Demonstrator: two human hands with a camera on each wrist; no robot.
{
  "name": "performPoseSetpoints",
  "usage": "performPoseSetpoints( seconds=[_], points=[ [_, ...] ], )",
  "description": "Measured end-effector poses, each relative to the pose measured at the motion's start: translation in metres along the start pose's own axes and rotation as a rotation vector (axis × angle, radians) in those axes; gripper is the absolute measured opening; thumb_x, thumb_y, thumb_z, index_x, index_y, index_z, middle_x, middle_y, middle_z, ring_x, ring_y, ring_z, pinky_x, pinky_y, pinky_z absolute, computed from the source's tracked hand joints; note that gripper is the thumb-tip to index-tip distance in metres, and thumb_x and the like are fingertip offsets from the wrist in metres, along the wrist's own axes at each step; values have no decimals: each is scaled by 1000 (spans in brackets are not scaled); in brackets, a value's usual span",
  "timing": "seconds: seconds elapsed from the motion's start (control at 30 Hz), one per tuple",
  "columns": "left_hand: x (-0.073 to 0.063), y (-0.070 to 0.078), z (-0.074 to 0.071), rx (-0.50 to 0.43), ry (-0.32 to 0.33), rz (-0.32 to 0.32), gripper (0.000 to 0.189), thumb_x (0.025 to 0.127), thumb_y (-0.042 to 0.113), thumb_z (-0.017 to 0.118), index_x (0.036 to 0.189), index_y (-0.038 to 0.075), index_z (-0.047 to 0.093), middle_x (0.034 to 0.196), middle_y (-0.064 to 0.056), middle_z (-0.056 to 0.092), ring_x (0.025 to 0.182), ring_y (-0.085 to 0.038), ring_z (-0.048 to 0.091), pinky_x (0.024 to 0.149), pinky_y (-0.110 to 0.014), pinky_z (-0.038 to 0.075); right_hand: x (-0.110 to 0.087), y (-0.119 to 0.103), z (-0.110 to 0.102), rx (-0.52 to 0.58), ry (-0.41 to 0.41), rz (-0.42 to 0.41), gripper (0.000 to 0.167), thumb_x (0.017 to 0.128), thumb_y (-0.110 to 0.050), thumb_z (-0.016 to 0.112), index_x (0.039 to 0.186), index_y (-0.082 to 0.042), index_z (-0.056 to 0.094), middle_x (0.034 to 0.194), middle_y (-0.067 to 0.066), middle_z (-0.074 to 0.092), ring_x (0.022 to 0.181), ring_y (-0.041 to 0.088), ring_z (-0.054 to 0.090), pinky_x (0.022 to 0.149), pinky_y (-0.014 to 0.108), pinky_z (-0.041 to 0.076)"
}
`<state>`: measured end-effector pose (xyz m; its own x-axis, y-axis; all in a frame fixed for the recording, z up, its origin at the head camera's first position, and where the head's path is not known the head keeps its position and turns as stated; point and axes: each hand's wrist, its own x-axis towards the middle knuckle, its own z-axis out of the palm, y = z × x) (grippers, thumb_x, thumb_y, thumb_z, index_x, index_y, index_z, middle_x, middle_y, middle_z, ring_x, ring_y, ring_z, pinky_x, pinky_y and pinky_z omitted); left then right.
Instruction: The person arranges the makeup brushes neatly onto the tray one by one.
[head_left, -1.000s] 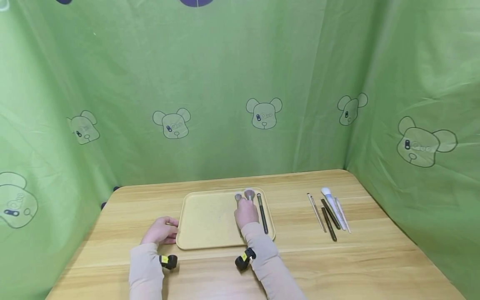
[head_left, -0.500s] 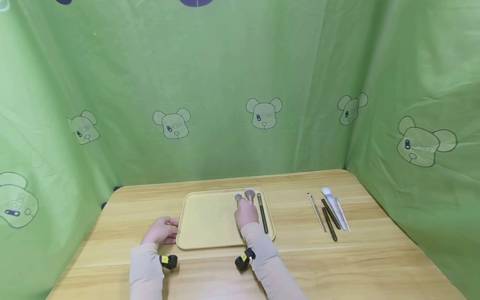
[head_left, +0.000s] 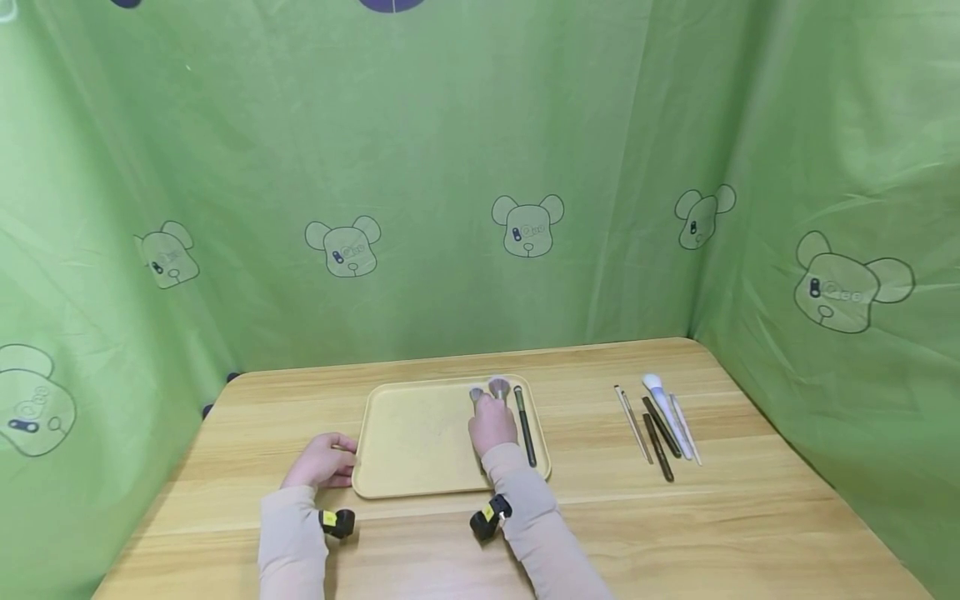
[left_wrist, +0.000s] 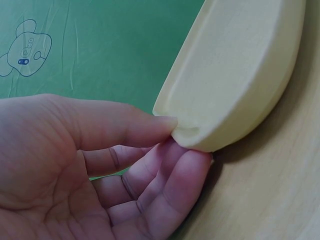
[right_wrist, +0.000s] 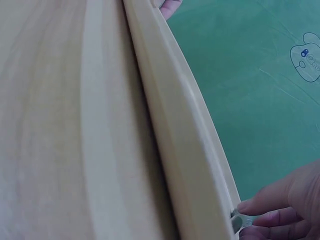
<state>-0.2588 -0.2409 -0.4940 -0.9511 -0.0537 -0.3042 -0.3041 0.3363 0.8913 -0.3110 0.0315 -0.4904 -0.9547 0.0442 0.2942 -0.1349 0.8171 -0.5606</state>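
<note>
My left hand (head_left: 321,462) grips the left edge of a pale yellow tray (head_left: 420,437). In the left wrist view, the thumb lies on the tray's rim (left_wrist: 220,112) with curled fingers against its underside. Over the tray's right part, my right hand (head_left: 493,425) pinches a makeup brush (head_left: 477,393) with a small grey head. A fluffier makeup brush (head_left: 498,387) lies right beside it, its handle hidden under the hand. In the right wrist view, thumb and fingers (right_wrist: 267,200) meet near a grey handle end, mostly hidden by the tray wall.
A dark-handled brush (head_left: 526,429) lies along the tray's right side. Further right on the wooden table (head_left: 720,517) lie several more items: a white-headed brush (head_left: 667,417), dark sticks (head_left: 658,448) and thin brushes (head_left: 633,425). Green curtains (head_left: 435,167) hang behind and at both sides.
</note>
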Motion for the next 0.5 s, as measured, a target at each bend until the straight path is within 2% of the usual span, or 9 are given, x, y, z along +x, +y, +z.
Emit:
performPoseSetpoints(
  seconds=[0.3,0.5],
  points=[
    [-1,1,1,4,-2,1,26,87,-2,57,112,-10,51,78,-9,59,66,-16,60,61,-30,59,2,-1,-8,8,13,-8,15,78,1,66,67,-4,57,60,11,62,51,24,59,44,34,50],
    [-2,3,1,-6,0,1,26,86,-3,57,110,-10,51,77,-9,59,66,-15,59,61,-29,59,3,1,-16,-14,43,-24,15,79,-3,71,81,-2,56,60,12,61,49,22,58,42,31,49]
  ],
)
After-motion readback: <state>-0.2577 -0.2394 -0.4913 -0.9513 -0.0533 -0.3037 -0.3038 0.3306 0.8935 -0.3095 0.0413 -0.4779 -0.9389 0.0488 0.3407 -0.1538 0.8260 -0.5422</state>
